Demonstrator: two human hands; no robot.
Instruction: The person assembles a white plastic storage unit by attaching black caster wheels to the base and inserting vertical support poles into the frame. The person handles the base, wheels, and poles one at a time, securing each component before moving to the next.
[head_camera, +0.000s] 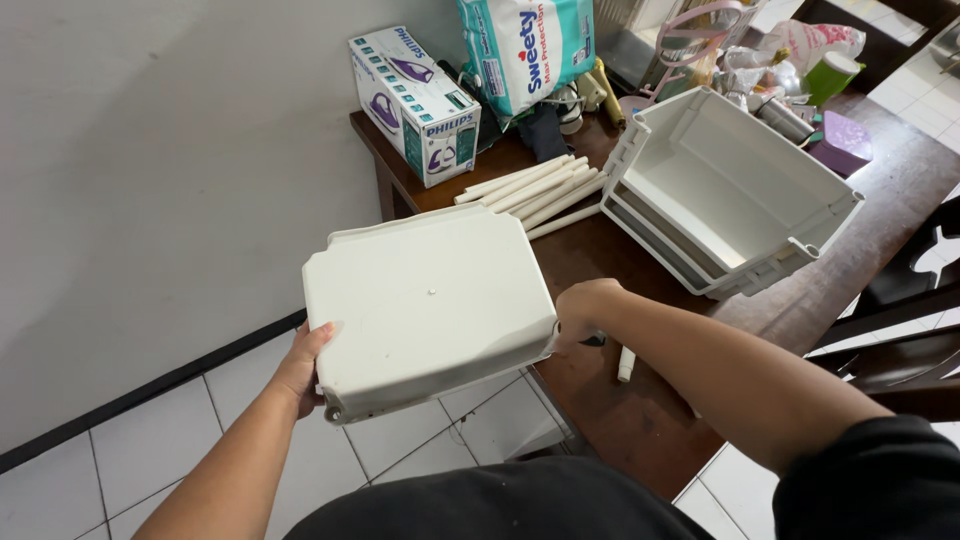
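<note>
I hold a white plastic tray (430, 305) upside down in the air, over the table's near left corner, its flat bottom facing me. My left hand (303, 368) grips its left lower corner. My right hand (582, 312) clasps its right edge, fingers curled under the rim. On the dark wooden table (650, 410) beyond lie several white plastic tubes (535, 188) side by side, and one short tube (626, 364) rests close under my right forearm. To the right stand stacked white trays (725, 200) tilted on their sides.
At the table's back stand a white carton picturing an iron (415, 105), a soft teal and white package (525, 50), a green cup (832, 75) and assorted clutter. A grey wall is on the left, white tiled floor (150, 450) below. Dark chair parts (900, 340) stand at right.
</note>
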